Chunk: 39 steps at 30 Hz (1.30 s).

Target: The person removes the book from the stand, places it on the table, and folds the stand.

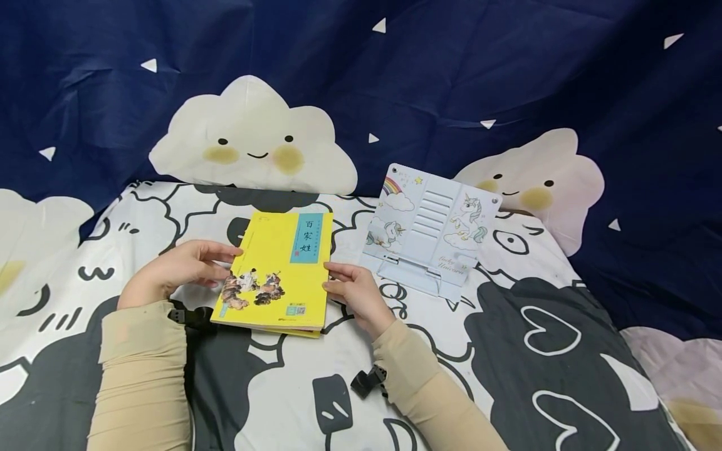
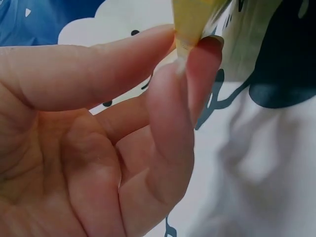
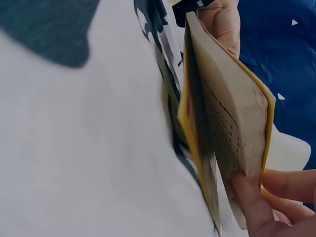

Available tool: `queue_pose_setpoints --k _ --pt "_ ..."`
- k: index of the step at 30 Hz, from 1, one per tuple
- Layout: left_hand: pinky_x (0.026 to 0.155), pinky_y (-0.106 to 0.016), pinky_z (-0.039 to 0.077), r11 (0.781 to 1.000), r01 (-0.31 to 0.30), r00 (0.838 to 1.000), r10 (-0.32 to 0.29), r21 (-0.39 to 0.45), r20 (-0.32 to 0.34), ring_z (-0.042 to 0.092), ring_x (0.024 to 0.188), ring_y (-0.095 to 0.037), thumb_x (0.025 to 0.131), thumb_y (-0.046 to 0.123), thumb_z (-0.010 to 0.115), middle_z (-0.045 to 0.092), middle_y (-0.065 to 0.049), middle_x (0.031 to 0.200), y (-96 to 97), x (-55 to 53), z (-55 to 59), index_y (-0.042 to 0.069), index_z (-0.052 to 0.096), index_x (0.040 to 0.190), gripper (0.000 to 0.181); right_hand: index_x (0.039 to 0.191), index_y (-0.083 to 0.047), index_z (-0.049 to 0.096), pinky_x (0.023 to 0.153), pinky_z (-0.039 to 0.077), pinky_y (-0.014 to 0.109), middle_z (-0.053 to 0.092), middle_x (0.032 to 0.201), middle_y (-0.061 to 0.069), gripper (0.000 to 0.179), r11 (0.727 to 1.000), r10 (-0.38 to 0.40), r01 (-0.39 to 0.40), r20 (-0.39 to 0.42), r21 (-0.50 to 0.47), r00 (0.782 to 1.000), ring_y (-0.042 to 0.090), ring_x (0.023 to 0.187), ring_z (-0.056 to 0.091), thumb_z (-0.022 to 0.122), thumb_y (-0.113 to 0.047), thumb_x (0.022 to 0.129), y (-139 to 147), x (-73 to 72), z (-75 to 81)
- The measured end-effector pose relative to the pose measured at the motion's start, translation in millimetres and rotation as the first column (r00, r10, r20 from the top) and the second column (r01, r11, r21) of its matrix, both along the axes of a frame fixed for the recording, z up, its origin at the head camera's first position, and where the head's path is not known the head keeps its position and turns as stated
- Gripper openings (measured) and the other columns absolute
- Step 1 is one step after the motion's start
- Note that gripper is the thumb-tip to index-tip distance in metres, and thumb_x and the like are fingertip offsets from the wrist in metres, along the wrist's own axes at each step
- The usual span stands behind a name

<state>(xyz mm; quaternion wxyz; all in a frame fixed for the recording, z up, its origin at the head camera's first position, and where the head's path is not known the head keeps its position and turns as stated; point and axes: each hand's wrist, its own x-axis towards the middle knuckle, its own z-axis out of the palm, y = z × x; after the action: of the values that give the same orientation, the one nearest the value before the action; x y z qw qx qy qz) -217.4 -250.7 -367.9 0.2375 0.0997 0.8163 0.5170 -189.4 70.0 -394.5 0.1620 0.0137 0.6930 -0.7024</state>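
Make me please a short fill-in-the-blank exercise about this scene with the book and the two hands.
1. The book held between the two hands has a cover that is mostly ____.
2. The folding book stand to the right of the book is printed with a rainbow and ____.
3. The left hand pinches the book's ____ edge, and the right hand holds the opposite one.
4. The big white shapes on the dark blue cloth behind are smiling ____.

Missing words: yellow; unicorns; left; clouds

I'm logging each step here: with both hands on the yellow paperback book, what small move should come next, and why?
Probably lift the yellow paperback book toward the empty white unicorn-print book stand: the left hand and right hand already pinch its edges, and one side is raised.
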Motion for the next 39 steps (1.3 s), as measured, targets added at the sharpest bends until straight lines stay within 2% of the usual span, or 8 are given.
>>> queue_pose_setpoints --k 9,15,19,22,26,32,35,39 --pt "0.071 -0.027 0.058 0.999 -0.003 1.000 0.004 -0.037 0.022 0.064 0.085 -0.003 0.094 0.005 0.063 0.048 -0.034 0.141 -0.5 -0.3 -3.5 -0.010 0.041 0.144 0.057 0.138 0.000 0.056 0.096 0.054 0.034 0.055 0.143 0.019 0.045 0.998 0.040 -0.041 0.030 0.054 0.999 0.028 0.122 0.063 0.062 0.002 0.093 -0.5 -1.7 -8.7" --pt "0.070 -0.026 0.057 0.999 -0.007 1.000 0.008 -0.040 0.025 0.063 0.080 -0.006 0.094 0.005 0.062 0.047 -0.034 0.142 -5.0 -1.9 -6.9 -0.011 0.041 0.145 0.057 0.143 0.001 0.050 0.101 0.052 0.033 0.049 0.148 0.019 0.050 0.991 0.115 -0.117 0.037 0.067 0.993 0.028 0.128 0.058 0.061 0.000 0.094 -1.7 -1.6 -8.3" --pt "0.072 -0.027 0.058 0.999 0.003 0.999 -0.001 -0.048 0.035 0.064 0.085 -0.006 0.095 0.006 0.062 0.046 -0.034 0.143 -8.2 -2.4 -8.3 -0.011 0.040 0.145 0.057 0.145 0.002 0.046 0.103 0.050 0.034 0.051 0.147 0.019 0.052 0.982 0.163 -0.165 0.028 0.093 0.986 0.028 0.129 0.057 0.060 -0.002 0.095 -3.0 0.3 -6.3" --pt "0.077 -0.029 0.059 0.997 0.041 0.998 -0.039 -0.059 0.048 0.065 0.094 -0.007 0.096 0.008 0.060 0.045 -0.034 0.145 -8.8 -2.1 -8.9 -0.012 0.038 0.146 0.058 0.146 0.002 0.045 0.107 0.047 0.037 0.052 0.145 0.019 0.054 0.961 0.212 -0.208 -0.001 0.181 0.977 0.028 0.132 0.054 0.061 -0.005 0.095 -4.2 1.9 -5.2" --pt "0.085 -0.032 0.058 0.994 0.096 0.993 -0.093 -0.048 0.066 0.065 0.106 -0.013 0.098 0.009 0.059 0.043 -0.035 0.146 -6.4 -1.1 -8.4 -0.014 0.033 0.147 0.060 0.146 0.002 0.044 0.113 0.041 0.040 0.050 0.147 0.019 0.057 0.909 0.280 -0.252 -0.040 0.332 0.959 0.028 0.137 0.049 0.064 -0.010 0.095 -5.4 5.0 -2.1" --pt "0.088 -0.035 0.058 0.994 0.104 0.992 -0.101 -0.046 0.077 0.066 0.109 -0.017 0.098 0.011 0.058 0.046 -0.033 0.144 -3.5 0.2 -6.8 -0.014 0.034 0.146 0.059 0.148 0.001 0.042 0.120 0.030 0.043 0.045 0.153 0.016 0.059 0.849 0.339 -0.287 -0.040 0.443 0.940 0.028 0.144 0.039 0.063 -0.018 0.096 -6.8 10.4 4.2" --pt "0.089 -0.036 0.058 0.994 0.094 0.992 -0.089 -0.060 0.085 0.066 0.109 -0.018 0.099 0.012 0.058 0.048 -0.032 0.144 -3.0 0.7 -5.5 -0.012 0.036 0.147 0.058 0.149 0.000 0.040 0.121 0.027 0.044 0.044 0.153 0.015 0.061 0.836 0.355 -0.301 -0.034 0.458 0.934 0.028 0.145 0.037 0.063 -0.020 0.097 -7.2 12.4 6.7" --pt "0.092 -0.042 0.057 0.989 0.087 0.995 -0.080 -0.116 0.065 0.064 0.113 -0.025 0.101 0.017 0.054 0.050 -0.031 0.142 -1.1 1.0 -2.1 -0.013 0.034 0.147 0.058 0.149 0.001 0.040 0.121 0.027 0.045 0.043 0.154 0.016 0.062 0.842 0.355 -0.304 -0.035 0.445 0.934 0.029 0.147 0.035 0.063 -0.022 0.096 -6.8 13.3 8.7"
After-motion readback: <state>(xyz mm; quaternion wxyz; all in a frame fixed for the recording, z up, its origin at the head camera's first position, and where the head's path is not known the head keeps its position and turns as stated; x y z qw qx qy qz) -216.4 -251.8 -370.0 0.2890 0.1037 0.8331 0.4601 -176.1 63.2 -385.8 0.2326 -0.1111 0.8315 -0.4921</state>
